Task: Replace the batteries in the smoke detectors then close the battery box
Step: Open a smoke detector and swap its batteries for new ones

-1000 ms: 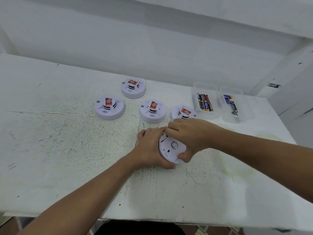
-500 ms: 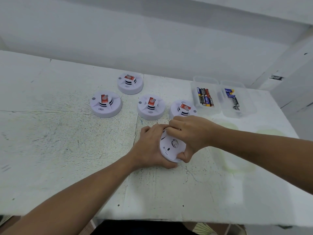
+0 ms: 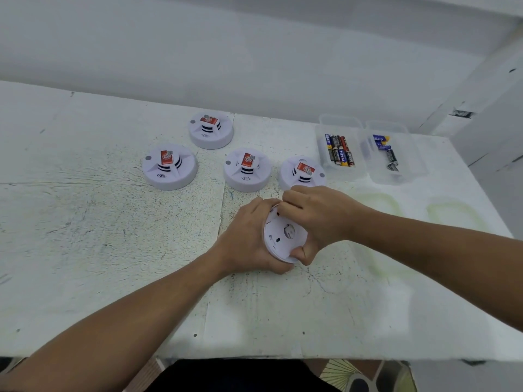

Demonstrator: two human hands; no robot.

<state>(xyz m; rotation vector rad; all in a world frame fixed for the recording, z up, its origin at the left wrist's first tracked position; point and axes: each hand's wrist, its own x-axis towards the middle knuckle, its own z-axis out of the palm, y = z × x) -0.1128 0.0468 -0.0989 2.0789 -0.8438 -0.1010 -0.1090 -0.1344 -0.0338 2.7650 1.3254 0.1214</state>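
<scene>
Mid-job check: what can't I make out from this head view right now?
- The held smoke detector: head view shows only its flat back; its front faces away, and the left hand and right hand cover its rim.
- Its battery compartment: the right hand hides the top edge, so open or closed is unclear.
- Batteries in the battery box: labels too small to read.

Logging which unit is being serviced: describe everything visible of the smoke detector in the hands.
The held detector is a round white disc, plastic by its look, tipped up on edge with its flat back toward the camera, showing small dark marks and a central recess. The left hand cups its left rim; the right hand pinches its top and bottom rim. It is low over the table; contact is hidden.
</scene>
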